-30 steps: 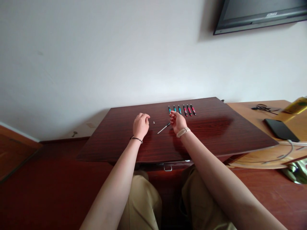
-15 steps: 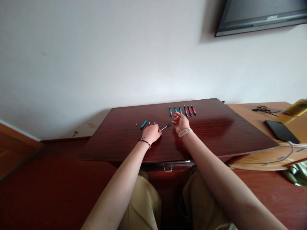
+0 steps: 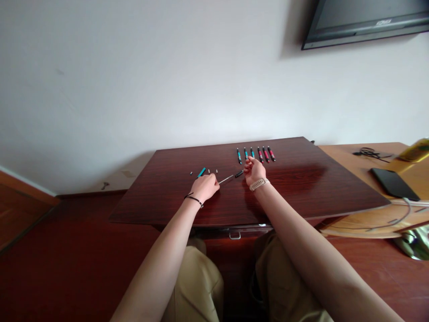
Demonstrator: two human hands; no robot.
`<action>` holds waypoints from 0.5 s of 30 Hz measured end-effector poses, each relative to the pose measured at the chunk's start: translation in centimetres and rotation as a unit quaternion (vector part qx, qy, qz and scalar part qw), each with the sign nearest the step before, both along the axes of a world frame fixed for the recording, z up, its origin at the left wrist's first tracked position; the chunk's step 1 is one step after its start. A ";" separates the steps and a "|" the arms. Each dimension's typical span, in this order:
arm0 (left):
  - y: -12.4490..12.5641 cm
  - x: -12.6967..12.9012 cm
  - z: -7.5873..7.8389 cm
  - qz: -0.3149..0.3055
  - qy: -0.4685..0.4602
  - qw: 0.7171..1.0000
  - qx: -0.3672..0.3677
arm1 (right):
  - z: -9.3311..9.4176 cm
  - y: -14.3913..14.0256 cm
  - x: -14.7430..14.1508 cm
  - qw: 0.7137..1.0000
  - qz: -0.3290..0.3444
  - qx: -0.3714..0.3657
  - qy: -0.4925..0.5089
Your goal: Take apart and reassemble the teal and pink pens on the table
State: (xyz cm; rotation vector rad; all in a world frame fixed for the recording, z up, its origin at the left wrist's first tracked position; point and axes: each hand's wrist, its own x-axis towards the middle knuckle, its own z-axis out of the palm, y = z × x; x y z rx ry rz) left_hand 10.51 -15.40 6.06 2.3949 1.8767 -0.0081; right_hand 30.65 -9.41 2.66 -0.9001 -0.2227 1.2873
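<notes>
On the dark wooden board [image 3: 295, 188], my left hand [image 3: 207, 187] pinches the left end of a thin silver pen refill [image 3: 225, 179]. My right hand [image 3: 254, 171] holds a short black pen piece [image 3: 239, 173] by its right end. A small gap shows between the refill and the black piece. A teal pen barrel [image 3: 201, 172] and some small loose parts [image 3: 208, 171] lie just beyond my left hand. A row of several teal and red pens [image 3: 255, 154] lies behind my right hand.
To the right a lighter desk holds a black phone [image 3: 394, 183], a coiled cable [image 3: 369, 152] and a yellow object [image 3: 416, 150]. A screen [image 3: 365, 20] hangs on the wall. A drawer handle [image 3: 234, 235] sits under the board above my knees.
My left hand left the teal barrel and small parts, moved right to the refill and drew it leftward, away from the black piece that my right hand holds.
</notes>
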 end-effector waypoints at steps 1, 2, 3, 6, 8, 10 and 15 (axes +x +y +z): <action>-0.1 -0.2 0.0 0.002 -0.005 1.000 0.006 | 0.0 0.0 -0.1 1.000 0.005 0.000 -0.007; -0.2 -0.4 0.0 0.004 -0.012 1.000 0.012 | 0.0 0.0 -0.1 1.000 0.011 0.000 -0.010; -0.3 -0.6 -0.1 0.005 -0.020 1.000 0.018 | 0.0 -0.1 -0.2 1.000 0.022 0.001 -0.012; -0.5 -1.1 -0.3 0.015 -0.043 0.998 0.041 | 0.0 -0.4 -0.6 0.996 0.086 0.005 -0.021; -0.5 -1.4 -0.3 0.031 -0.054 0.996 0.058 | 0.0 -0.6 -0.9 0.990 0.139 0.003 -0.040; -0.5 -1.6 -0.3 0.044 -0.065 0.994 0.071 | 0.0 -0.9 -1.4 0.981 0.184 0.000 -0.058; -0.3 -1.6 -0.3 0.040 -0.083 0.992 0.084 | -0.2 -1.3 -2.1 0.958 0.273 0.015 -0.085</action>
